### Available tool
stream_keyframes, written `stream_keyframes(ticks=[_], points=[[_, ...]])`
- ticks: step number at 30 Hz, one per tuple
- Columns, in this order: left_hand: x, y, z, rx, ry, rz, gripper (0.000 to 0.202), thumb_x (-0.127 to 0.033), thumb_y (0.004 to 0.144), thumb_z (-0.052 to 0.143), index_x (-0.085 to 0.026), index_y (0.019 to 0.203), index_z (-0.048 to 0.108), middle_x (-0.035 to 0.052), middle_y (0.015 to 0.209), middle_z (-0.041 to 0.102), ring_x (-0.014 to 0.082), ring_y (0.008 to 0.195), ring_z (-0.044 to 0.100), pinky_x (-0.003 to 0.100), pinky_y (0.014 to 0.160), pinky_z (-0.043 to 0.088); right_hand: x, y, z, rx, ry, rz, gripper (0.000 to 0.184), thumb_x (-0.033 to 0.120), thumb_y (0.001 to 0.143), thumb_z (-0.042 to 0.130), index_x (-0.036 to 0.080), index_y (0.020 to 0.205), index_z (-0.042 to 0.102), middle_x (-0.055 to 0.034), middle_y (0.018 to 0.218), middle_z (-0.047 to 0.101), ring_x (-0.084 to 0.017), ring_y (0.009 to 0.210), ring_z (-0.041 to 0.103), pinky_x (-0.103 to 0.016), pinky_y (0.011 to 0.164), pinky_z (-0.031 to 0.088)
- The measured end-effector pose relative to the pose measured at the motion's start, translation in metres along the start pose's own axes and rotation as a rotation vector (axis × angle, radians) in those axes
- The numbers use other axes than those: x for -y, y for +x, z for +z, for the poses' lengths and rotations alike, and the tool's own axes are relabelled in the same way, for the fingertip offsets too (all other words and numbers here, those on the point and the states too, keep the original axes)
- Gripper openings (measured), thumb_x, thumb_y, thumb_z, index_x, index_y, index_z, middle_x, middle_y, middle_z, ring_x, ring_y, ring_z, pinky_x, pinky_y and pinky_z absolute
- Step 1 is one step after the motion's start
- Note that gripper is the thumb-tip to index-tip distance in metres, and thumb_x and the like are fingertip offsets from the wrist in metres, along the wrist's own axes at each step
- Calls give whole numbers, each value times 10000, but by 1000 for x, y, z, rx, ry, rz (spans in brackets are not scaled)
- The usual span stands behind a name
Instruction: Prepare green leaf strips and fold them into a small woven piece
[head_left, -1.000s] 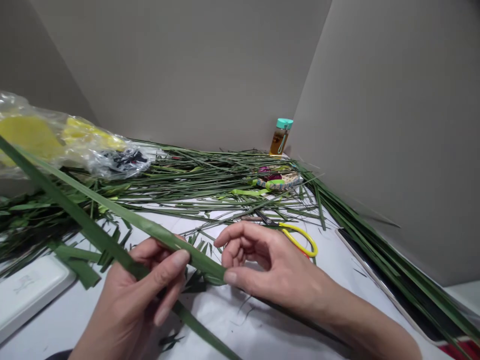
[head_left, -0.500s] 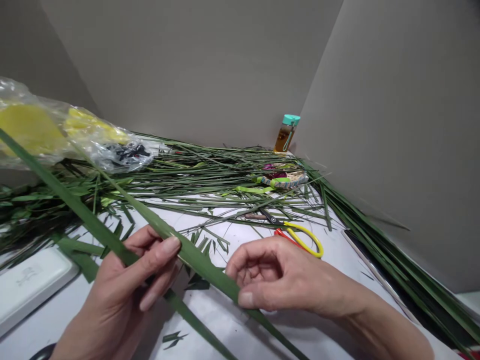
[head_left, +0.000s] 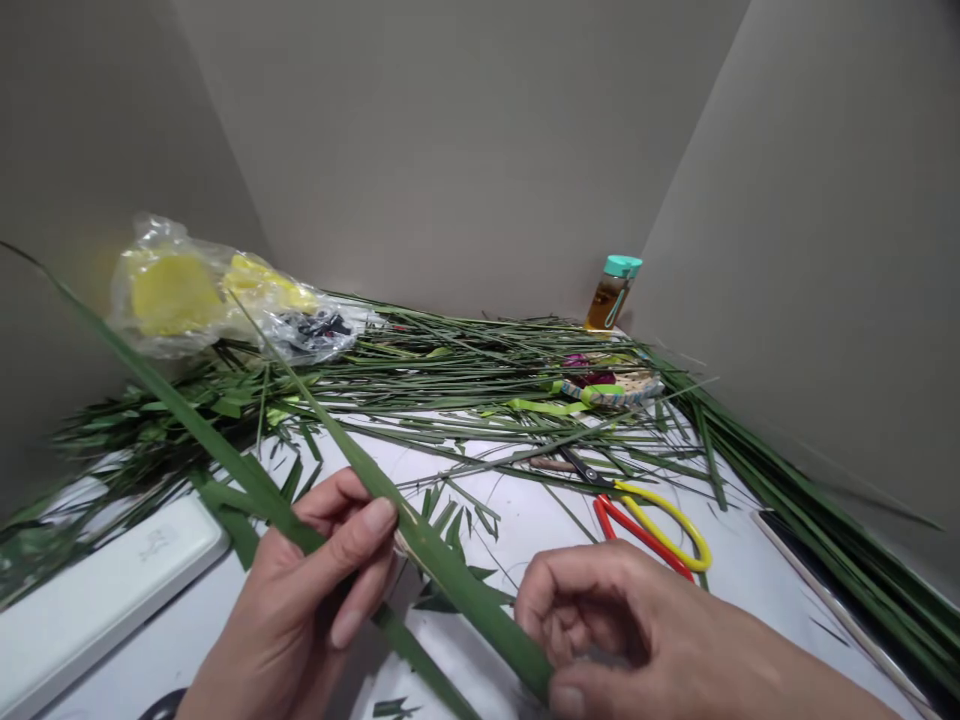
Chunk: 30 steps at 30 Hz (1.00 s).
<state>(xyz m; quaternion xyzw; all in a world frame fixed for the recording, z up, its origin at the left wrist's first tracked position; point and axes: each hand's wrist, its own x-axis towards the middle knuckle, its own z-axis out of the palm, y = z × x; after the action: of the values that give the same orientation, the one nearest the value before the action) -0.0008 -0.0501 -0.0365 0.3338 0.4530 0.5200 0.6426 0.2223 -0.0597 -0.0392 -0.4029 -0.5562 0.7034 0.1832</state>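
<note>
Nearby, scissors (head_left: 621, 488) and clippings (head_left: 444, 518); leaf (head_left: 465, 585) in left hand (head_left: 307, 590), grip of right hand (head_left: 637, 615) unclear

Right hand (head_left: 630, 630) now sits lower and well apart from left hand (head_left: 307, 590), vs near it 1 s ago; less of the upper leaf blade (head_left: 465, 580) sticks out past the left pinch, thin tip now in frame; second leaf blade's (head_left: 202, 425) tip also shows, at left edge; scissors' (head_left: 651, 540) red handle mostly uncovered; view swings left, plastic bag (head_left: 214, 285) whole, bottle (head_left: 611, 295) farther right.
</note>
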Motion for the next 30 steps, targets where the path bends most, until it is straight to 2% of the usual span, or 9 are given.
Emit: stream_keyframes(ticks=[4,10,14,19,23,27,30], points=[[2,1,-1,22,-7,14,230,-380,759,801,-229,703,636,-105,389,370,71,441,133,151,493,364,2,-1,-1,-1,-36,21,90,165,788,625,194,842,559,60,723,450,-92,659,363,-207,582,271],[4,1,-4,22,33,-1,177,-393,843,713,-244,785,638,-111,385,348,87,462,124,180,595,408,8,-6,-1,16,-54,-3,137,308,907,609,214,874,515,55,763,402,-109,702,332,-210,626,281],[5,2,-5,26,29,-5,208,-397,821,738,-242,758,614,-112,409,342,82,454,122,172,524,341,8,-4,4,-44,-119,6,114,184,885,571,224,832,479,67,713,377,-103,652,320,-206,584,276],[3,2,-2,50,32,20,165,-368,818,746,-246,767,648,-112,422,343,64,428,113,165,455,259,4,1,9,-159,-313,-18,146,97,800,557,230,817,499,56,723,443,-111,676,395,-198,598,325],[2,0,-1,44,38,17,150,-355,820,745,-250,757,659,-108,416,345,67,437,112,143,455,279,4,2,8,-183,-446,-22,138,102,800,531,235,832,508,40,745,508,-119,671,444,-199,594,357],[3,1,-2,36,56,10,166,-371,821,741,-242,761,656,-103,423,346,73,445,137,148,484,333,5,1,6,-150,-463,-44,121,119,795,549,231,813,507,30,741,531,-126,671,479,-200,591,388],[3,2,-3,38,48,-13,169,-357,835,727,-237,752,641,-99,443,356,77,455,164,153,511,364,5,1,5,-177,-449,-64,151,87,769,535,231,797,498,37,722,522,-121,658,485,-194,588,396]])
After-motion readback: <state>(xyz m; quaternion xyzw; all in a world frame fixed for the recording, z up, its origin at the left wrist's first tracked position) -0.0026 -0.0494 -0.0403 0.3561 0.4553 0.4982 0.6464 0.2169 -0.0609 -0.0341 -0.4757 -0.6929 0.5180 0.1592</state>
